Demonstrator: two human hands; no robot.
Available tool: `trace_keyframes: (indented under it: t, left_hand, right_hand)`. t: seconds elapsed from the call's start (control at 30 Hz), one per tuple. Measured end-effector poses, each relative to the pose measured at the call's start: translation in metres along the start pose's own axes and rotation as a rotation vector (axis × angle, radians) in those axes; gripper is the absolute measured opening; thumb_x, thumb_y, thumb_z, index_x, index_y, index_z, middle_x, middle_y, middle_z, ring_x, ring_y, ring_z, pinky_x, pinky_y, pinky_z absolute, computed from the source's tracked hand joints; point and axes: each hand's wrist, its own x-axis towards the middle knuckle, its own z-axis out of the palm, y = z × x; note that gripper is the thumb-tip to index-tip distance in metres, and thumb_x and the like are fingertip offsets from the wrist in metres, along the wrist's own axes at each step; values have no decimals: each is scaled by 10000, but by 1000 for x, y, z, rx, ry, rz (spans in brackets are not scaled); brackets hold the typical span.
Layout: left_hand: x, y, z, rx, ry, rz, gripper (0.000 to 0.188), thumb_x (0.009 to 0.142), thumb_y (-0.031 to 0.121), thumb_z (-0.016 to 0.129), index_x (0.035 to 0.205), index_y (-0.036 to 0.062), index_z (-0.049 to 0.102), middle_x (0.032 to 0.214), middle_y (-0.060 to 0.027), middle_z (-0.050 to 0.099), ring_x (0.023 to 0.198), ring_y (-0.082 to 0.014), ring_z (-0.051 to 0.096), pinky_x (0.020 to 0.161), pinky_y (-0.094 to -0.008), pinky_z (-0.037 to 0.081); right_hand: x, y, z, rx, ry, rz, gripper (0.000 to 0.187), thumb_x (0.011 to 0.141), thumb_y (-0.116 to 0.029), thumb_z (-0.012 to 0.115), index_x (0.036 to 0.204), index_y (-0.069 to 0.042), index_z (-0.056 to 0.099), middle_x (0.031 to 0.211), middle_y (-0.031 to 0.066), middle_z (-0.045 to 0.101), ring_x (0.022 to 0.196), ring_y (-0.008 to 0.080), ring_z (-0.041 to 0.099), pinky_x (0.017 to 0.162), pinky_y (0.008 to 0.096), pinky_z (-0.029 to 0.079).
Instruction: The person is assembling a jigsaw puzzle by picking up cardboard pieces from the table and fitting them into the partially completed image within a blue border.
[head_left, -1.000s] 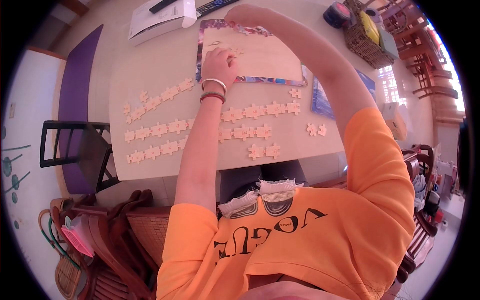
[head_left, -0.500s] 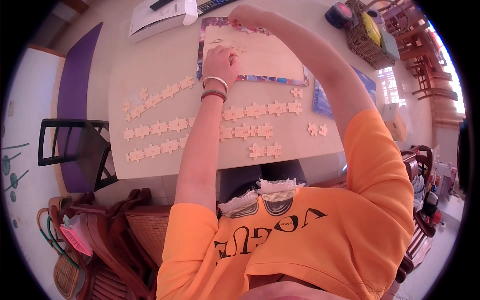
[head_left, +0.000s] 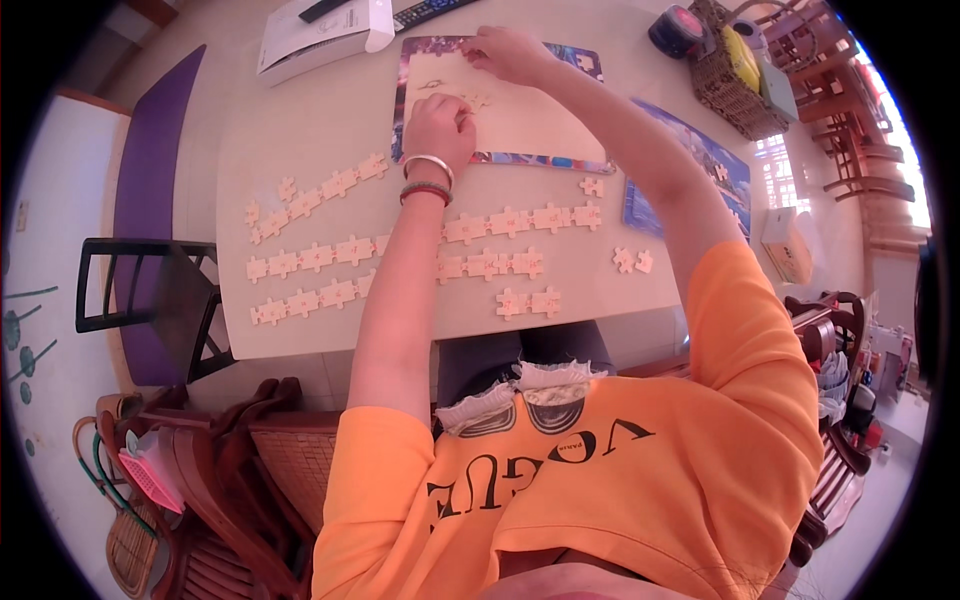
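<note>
A jigsaw board [head_left: 545, 125] with a pale inside and a colourful printed border lies at the far middle of the table. My left hand [head_left: 440, 128] rests over its left part, fingers curled; whatever they hold, if anything, is hidden. Beside those fingers lie a few loose pale puzzle pieces [head_left: 480, 100]. My right hand [head_left: 508, 57] reaches to the board's far border, fingers apart and bent down onto it, with no piece visible in them. Joined rows of pale puzzle pieces [head_left: 510, 222] stretch across the table nearer to me, partly behind my left forearm.
A blue picture board [head_left: 645, 205] lies right of the jigsaw board, partly under my right arm. Farther right stand a wicker basket [head_left: 735, 95] and a dark round container [head_left: 677, 32]. A white box [head_left: 335, 40] and a remote control [head_left: 425, 12] sit at the far left.
My right hand has moved slightly right and nearer, its fingers more spread, and the right forearm has swung lower. More of the far-right border shows. My left hand has hardly moved.
</note>
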Motion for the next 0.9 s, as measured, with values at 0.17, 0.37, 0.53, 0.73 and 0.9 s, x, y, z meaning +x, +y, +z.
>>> trace_keyframes:
  t: [0.17, 0.37, 0.53, 0.73, 0.9]
  left_hand:
    - [2, 3, -1, 6, -27, -17, 77, 706, 86, 617, 782, 69, 621, 860, -71, 599, 855, -274, 531, 776, -360, 455]
    - [2, 1, 1, 5, -30, -17, 87, 713, 93, 622, 797, 70, 623, 864, -66, 599, 856, -277, 532, 773, -365, 454]
    - [1, 0, 0, 19, -18, -8, 86, 710, 92, 624, 794, 72, 623, 865, -66, 601, 855, -279, 534, 768, -364, 455]
    - [2, 1, 1, -3, -5, -7, 59, 704, 94, 607, 758, 72, 618, 858, -74, 601, 852, -276, 533, 773, -361, 455]
    - [3, 1, 1, -4, -16, -3, 64, 706, 95, 606, 764, 70, 620, 867, -72, 602, 864, -278, 534, 780, -362, 455]
  right_hand:
    - [-5, 12, 13, -7, 94, 2, 206, 812, -204, 580, 996, -133, 640, 978, 58, 574, 957, 249, 546, 811, 368, 455]
    - [-8, 19, 21, 213, 169, 46, 227, 784, -184, 617, 1000, -116, 641, 944, 73, 593, 893, 251, 566, 800, 360, 453]
    - [-15, 11, 25, 281, 299, 124, 250, 783, -203, 626, 1006, -91, 626, 934, 77, 610, 879, 255, 568, 783, 364, 452]
    - [-14, 13, 25, 95, 249, 105, 232, 793, -242, 618, 979, -103, 626, 881, 69, 626, 905, 251, 563, 807, 360, 449]
    - [-12, 9, 22, 35, 183, 94, 205, 826, -227, 566, 1008, -161, 633, 968, 43, 599, 968, 234, 545, 821, 349, 452]
